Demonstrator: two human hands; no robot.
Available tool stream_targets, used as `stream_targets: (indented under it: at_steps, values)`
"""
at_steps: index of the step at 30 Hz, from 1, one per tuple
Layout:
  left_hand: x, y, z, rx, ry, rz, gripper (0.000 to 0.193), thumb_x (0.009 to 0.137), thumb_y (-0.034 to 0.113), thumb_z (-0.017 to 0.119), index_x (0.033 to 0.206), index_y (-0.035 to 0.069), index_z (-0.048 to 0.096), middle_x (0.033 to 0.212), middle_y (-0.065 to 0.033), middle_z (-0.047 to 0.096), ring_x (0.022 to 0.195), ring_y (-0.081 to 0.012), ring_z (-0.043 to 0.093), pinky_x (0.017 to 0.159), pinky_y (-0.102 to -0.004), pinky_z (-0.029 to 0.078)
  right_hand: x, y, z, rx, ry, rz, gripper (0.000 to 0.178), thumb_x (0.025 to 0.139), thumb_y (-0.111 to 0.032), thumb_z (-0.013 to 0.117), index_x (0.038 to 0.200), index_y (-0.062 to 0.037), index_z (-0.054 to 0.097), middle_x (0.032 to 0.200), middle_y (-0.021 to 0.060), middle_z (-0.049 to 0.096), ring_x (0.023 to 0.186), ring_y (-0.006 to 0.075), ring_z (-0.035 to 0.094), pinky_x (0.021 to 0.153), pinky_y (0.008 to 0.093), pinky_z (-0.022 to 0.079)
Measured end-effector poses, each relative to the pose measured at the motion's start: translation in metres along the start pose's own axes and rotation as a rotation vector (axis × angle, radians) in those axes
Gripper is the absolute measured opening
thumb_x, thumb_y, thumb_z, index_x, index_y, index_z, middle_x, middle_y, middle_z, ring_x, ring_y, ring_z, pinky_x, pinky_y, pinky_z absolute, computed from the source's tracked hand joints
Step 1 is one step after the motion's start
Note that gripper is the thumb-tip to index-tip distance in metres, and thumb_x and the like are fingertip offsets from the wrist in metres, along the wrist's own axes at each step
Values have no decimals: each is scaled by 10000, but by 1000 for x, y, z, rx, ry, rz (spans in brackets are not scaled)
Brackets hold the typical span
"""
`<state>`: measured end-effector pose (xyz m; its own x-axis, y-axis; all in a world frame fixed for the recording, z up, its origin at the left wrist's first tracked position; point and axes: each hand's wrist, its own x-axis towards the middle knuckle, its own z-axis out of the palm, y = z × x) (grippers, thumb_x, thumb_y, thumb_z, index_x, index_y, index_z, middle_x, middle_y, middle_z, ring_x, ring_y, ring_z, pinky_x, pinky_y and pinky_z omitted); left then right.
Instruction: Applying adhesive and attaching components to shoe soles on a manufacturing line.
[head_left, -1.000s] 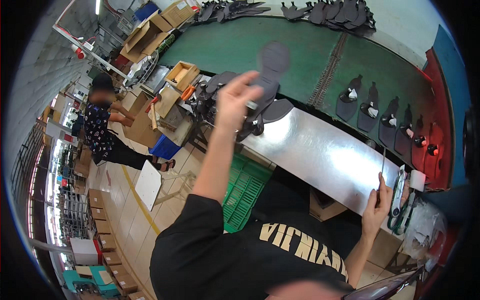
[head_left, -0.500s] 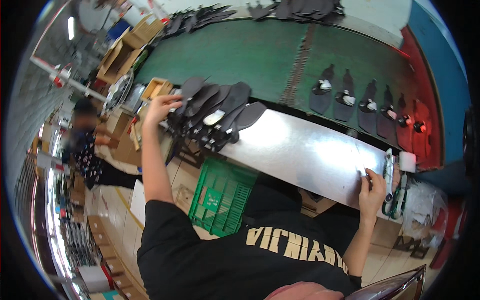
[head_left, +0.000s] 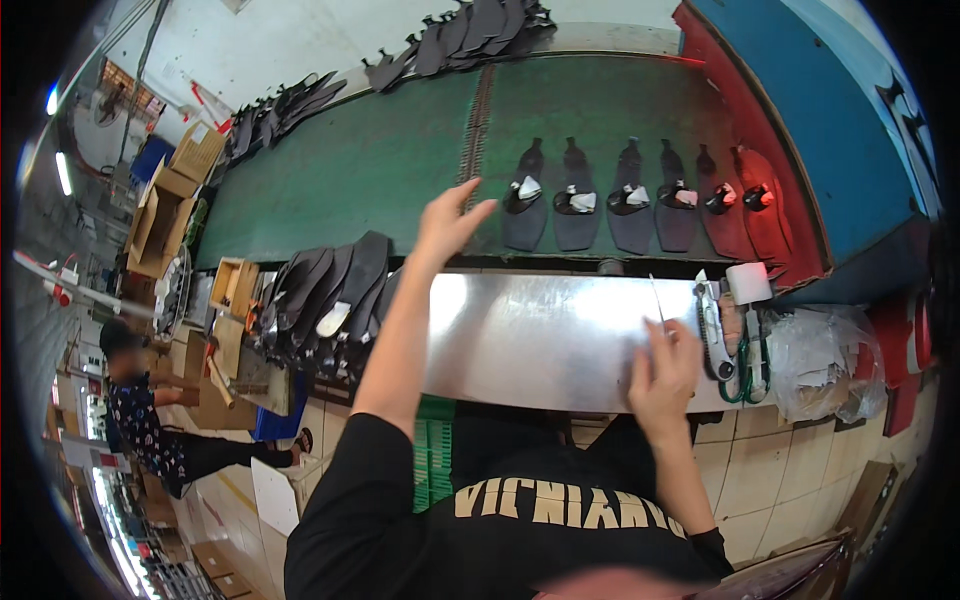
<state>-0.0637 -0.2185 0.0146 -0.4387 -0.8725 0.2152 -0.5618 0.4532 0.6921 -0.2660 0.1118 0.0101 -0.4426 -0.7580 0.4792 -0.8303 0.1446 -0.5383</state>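
Observation:
My left hand [head_left: 455, 222] reaches over the near edge of the green conveyor belt, thumb and fingers apart, with nothing in it. To its right, several dark sandal soles [head_left: 524, 226] with small straps and pale wads stand in a row on the belt. Low over the metal worktop [head_left: 530, 350], my right hand [head_left: 665, 372] is closed around a thin, pointed tool [head_left: 657, 296] whose tip points away from me; its exact kind is unclear. A pile of dark sandal soles [head_left: 325, 290] lies left of my left forearm, which partly covers it.
Scissors [head_left: 757, 370], a box cutter [head_left: 714, 335] and a white block [head_left: 748, 283] lie at the worktop's right end, beside a clear plastic bag [head_left: 825, 360]. A red and blue machine housing [head_left: 790, 130] covers the belt's right end. Another person [head_left: 150, 410] stands far left.
My left hand has left the sole pile and moved right to over the belt. The head view has swung. The right hand keeps the thin tool above the worktop.

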Motion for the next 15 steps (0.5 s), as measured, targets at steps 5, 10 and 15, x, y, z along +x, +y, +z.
stream_targets:
  at_steps: [5, 10, 15]
  values:
    - [28, 11, 95, -18, -25, -72, 439, 868, 364, 697, 1227, 121, 627, 1219, -167, 645, 1178, -355, 580, 993, -409, 440, -16, 5, 32, 459, -107, 130, 236, 803, 39, 644, 1024, -27, 698, 836, 110, 592, 645, 231, 579, 573, 307, 453]
    - [21, -5, 124, 311, 305, 85, 232, 859, 245, 684, 1066, 144, 653, 1080, -152, 663, 1093, -386, 578, 1004, -441, 404, -10, 8, 37, 484, -44, 170, 169, 833, 58, 617, 973, -6, 689, 755, 109, 598, 581, 212, 574, 541, 291, 447]
    - [13, -3, 112, 224, 314, 103, 223, 812, 168, 732, 1029, 132, 694, 1034, -137, 622, 970, -324, 603, 926, -389, 456, -16, 7, 35, 502, -9, 169, 173, 836, 52, 617, 978, -13, 690, 766, 113, 606, 589, 217, 576, 547, 295, 448]
